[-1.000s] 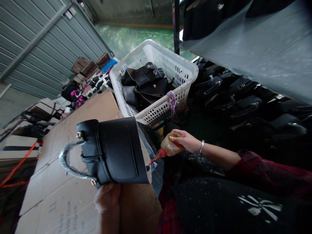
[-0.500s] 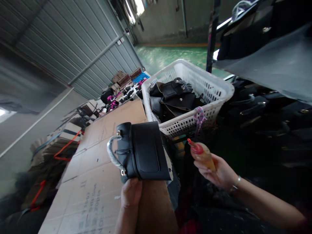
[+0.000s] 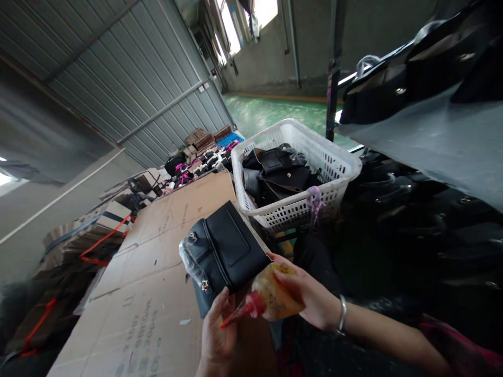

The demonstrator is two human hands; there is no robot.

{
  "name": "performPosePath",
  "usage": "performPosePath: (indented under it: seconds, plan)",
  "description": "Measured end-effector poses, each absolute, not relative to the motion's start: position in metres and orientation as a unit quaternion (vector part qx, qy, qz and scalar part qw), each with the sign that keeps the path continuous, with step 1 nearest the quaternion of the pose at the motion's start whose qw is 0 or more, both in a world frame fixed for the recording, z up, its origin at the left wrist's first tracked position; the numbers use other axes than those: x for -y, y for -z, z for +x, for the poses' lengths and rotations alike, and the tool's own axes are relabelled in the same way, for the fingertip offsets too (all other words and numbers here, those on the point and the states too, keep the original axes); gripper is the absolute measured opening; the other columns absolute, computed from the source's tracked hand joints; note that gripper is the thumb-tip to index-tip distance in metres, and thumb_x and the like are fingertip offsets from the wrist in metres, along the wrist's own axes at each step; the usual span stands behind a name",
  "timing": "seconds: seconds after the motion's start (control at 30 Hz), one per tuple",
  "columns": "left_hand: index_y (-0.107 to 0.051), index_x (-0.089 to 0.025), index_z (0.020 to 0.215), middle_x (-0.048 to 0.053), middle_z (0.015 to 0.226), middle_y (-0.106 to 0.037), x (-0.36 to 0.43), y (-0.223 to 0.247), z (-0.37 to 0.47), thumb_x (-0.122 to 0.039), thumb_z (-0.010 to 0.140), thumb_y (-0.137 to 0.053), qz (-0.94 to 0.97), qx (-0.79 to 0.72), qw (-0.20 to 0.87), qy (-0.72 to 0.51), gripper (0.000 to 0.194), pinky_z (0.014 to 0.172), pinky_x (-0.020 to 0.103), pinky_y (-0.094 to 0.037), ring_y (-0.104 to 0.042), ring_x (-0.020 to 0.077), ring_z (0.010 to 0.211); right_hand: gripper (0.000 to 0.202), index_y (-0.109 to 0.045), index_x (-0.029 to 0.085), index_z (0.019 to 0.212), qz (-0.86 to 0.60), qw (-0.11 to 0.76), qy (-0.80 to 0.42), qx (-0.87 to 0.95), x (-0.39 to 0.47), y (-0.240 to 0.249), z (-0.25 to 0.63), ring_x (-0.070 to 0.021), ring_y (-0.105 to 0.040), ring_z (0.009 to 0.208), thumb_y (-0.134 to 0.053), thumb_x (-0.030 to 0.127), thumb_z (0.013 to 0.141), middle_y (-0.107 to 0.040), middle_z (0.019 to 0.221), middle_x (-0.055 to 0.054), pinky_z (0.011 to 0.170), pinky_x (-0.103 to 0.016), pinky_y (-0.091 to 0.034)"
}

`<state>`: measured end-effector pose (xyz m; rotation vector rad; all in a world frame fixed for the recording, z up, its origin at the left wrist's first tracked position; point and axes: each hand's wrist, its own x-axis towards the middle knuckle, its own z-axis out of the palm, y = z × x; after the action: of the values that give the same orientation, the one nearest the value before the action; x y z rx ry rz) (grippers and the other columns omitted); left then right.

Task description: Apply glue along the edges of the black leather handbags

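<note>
The left hand (image 3: 218, 335) is gripping a small black handbag (image 3: 226, 251) from below, with the thumb pressed up against the bag's near edge. The handbag is being held up over the near part of a flattened cardboard sheet (image 3: 157, 293) that is covering the surface, and it is tilting so that its front flap is facing up and to the right. Its curved handle (image 3: 190, 264), wrapped in clear film, is pointing to the left, with metal studs showing where it joins the bag.

The right hand (image 3: 310, 301) is wrapping its fingers around a soft squeeze bottle (image 3: 271, 298) filled with a yellowish-brown liquid. The bottle's red nozzle (image 3: 239, 314) is pointing down and to the left, with its tip just beside the left hand's fingers and just below the bag's near corner. A metal bangle (image 3: 342, 313) is sitting on the right wrist.

Farther off, a white plastic basket (image 3: 338, 162) is holding more black bags (image 3: 281, 170), and it is standing just beyond the far right edge of the cardboard. To the right, dark bags (image 3: 416, 199) are lying in rows under a grey shelf (image 3: 440, 141). On the far left, stacks of boxes (image 3: 204, 139) are standing along a corrugated metal wall (image 3: 118, 73).
</note>
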<state>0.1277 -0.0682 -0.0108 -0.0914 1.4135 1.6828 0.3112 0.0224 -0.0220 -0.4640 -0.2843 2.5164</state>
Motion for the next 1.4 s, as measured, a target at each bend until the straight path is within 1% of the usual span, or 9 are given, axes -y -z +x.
performPosePath:
  seconds: [0.3,0.4,0.5,0.63,0.73,0.83,1.03,1.17,1.4]
  plan:
    - [-0.077,-0.018,0.092,0.013,0.112,-0.069,0.125,-0.025,0.124,-0.02,0.068,-0.075,0.138,-0.639,0.545,-0.524,0.025,0.095,0.034,-0.048,-0.06,0.0279,0.11,0.061,-0.057,0.024,0.116,-0.197,0.291,-0.928,0.126,-0.026,0.021,0.309,-0.0192,-0.067,0.08,-0.082,0.034,0.062,-0.069,0.088,-0.001,0.075,-0.032,-0.049]
    - [-0.077,-0.013,0.08,0.017,0.086,-0.072,0.13,-0.056,0.09,-0.031,0.071,-0.075,0.22,-0.752,0.48,-0.395,0.021,0.07,0.03,-0.055,-0.068,0.0251,0.079,0.06,-0.057,0.025,0.117,-0.191,0.28,-0.931,0.133,-0.028,0.021,0.31,-0.0193,-0.067,0.081,-0.081,0.034,0.063,-0.069,0.087,-0.002,0.077,-0.032,-0.049]
    - [-0.074,-0.014,0.077,0.01,0.089,-0.072,0.105,-0.08,0.052,-0.025,0.072,-0.072,0.158,-0.724,0.285,-0.608,0.012,0.076,0.028,-0.055,-0.067,0.0197,0.082,0.06,-0.058,0.025,0.119,-0.187,0.281,-0.931,0.138,-0.029,0.025,0.31,-0.0188,-0.067,0.08,-0.08,0.034,0.064,-0.069,0.088,-0.002,0.077,-0.032,-0.049]
    - [-0.067,-0.009,0.088,0.014,0.091,-0.069,0.049,-0.085,0.026,-0.013,0.089,-0.046,0.052,-0.663,0.392,-0.636,0.022,0.072,0.029,-0.057,-0.067,0.0182,0.083,0.065,-0.056,0.023,0.123,-0.177,0.285,-0.933,0.133,-0.031,0.028,0.31,-0.0177,-0.067,0.08,-0.08,0.033,0.064,-0.069,0.088,-0.002,0.079,-0.032,-0.049]
    - [-0.063,-0.003,0.087,0.006,0.061,-0.06,0.012,-0.079,0.028,-0.009,0.092,-0.039,0.045,-0.622,0.481,-0.617,0.025,0.054,0.022,-0.053,-0.06,0.0109,0.053,0.069,-0.055,0.022,0.124,-0.17,0.301,-0.93,0.125,-0.033,0.027,0.312,-0.0171,-0.067,0.079,-0.081,0.031,0.061,-0.068,0.087,-0.002,0.078,-0.031,-0.049]
    - [-0.062,0.002,0.093,-0.008,0.039,-0.034,-0.015,-0.084,0.038,-0.005,0.089,-0.042,0.089,-0.598,0.477,-0.638,0.022,0.036,0.014,-0.034,-0.032,0.0032,0.032,0.067,-0.054,0.023,0.124,-0.176,0.34,-0.916,0.115,-0.039,0.027,0.318,-0.0175,-0.066,0.077,-0.079,0.031,0.062,-0.069,0.086,-0.002,0.075,-0.032,-0.049]
    - [-0.066,-0.006,0.099,-0.009,0.035,-0.03,-0.029,-0.118,0.056,-0.011,0.073,-0.06,0.29,-0.528,0.389,-0.697,0.027,0.036,0.015,-0.031,-0.022,0.004,0.033,0.042,-0.063,0.021,0.106,-0.251,0.417,-0.87,0.082,-0.059,0.047,0.352,-0.0192,-0.066,0.076,-0.07,0.04,0.07,-0.071,0.095,-0.007,0.059,-0.027,-0.05]
    - [-0.067,-0.017,0.101,-0.008,0.037,-0.032,-0.002,-0.101,0.056,-0.016,0.066,-0.063,0.329,-0.569,0.285,-0.697,0.036,0.054,0.021,-0.049,-0.032,0.0069,0.037,0.028,-0.067,0.022,0.096,-0.313,0.452,-0.831,0.082,-0.072,0.065,0.378,-0.0161,-0.061,0.06,-0.065,0.038,0.074,-0.071,0.088,-0.007,0.036,-0.022,-0.036]
    - [-0.068,-0.033,0.089,-0.002,0.076,-0.068,0.07,-0.035,0.048,-0.026,0.068,-0.068,0.254,-0.697,0.261,-0.617,0.022,0.073,0.034,-0.057,-0.064,0.0183,0.069,0.034,-0.062,0.023,0.087,-0.366,0.508,-0.774,0.091,-0.078,0.088,0.4,-0.0221,-0.066,0.081,-0.08,0.037,0.062,-0.07,0.089,-0.004,0.073,-0.036,-0.054]
